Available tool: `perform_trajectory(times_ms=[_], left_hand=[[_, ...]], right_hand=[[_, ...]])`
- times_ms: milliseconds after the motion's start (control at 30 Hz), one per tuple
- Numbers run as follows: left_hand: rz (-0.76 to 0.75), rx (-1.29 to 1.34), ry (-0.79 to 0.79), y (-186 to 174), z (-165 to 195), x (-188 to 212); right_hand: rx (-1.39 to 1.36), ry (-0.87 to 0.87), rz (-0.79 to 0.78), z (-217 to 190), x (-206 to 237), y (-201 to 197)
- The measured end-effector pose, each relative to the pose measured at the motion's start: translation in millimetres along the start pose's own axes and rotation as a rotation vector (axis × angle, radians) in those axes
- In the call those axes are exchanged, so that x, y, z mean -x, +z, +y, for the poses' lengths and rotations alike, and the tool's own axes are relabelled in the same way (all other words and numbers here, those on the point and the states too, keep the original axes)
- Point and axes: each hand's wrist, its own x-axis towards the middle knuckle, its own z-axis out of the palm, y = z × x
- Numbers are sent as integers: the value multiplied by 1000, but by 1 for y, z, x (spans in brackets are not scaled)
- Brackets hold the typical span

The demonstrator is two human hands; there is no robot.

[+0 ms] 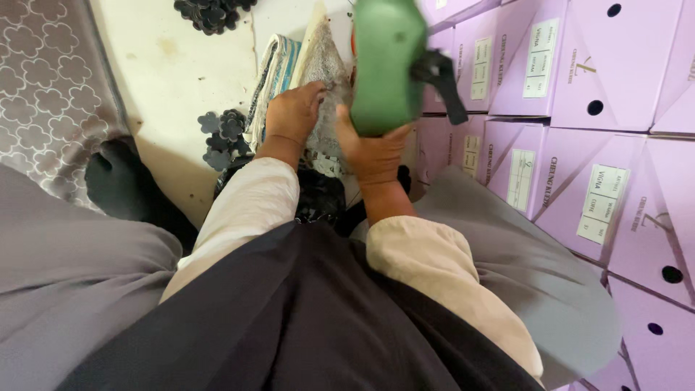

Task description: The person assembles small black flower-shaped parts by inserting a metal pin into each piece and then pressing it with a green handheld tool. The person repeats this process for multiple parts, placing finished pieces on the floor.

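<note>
Head view: the right hand (pixel 373 148) is gripping a green high-heeled shoe (pixel 386 61), sole facing the camera, black heel (pixel 443 81) pointing right, above the lap. The left hand (pixel 293 112), fingers curled, is pressing on grey glittery fabric (pixel 324 69) just beside the shoe. Lilac boxes (pixel 579 108) are standing stacked at right.

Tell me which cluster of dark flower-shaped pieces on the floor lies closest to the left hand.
The lower cluster of dark flower-shaped pieces, just left of the left hand beside the folded cloth. The other cluster sits far up at the frame's top edge.
</note>
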Motion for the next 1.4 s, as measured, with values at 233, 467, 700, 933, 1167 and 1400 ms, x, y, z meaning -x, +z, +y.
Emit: perform_trajectory(times_ms=[233,467,700,933,1167,1400], left_hand=[[-67,-97,-13,-4,2,-1],[9,-21,11,-1,0,2],[-37,-78,25,-3,6,0],[13,-36,14,-1,2,1],[-38,-80,8,-1,5,-1],[-4,-26,12,0,7,-1]], right_hand=[[196,-73,-263,-13,5,-9],[-272,-38,32,-12,2,-2],[173,-73,-224,-4,7,-8],[-77,-102,-69,-2,3,-5],[121,-92,-173,3,9,-4],[29,-147,-135,-4,0,-10]])
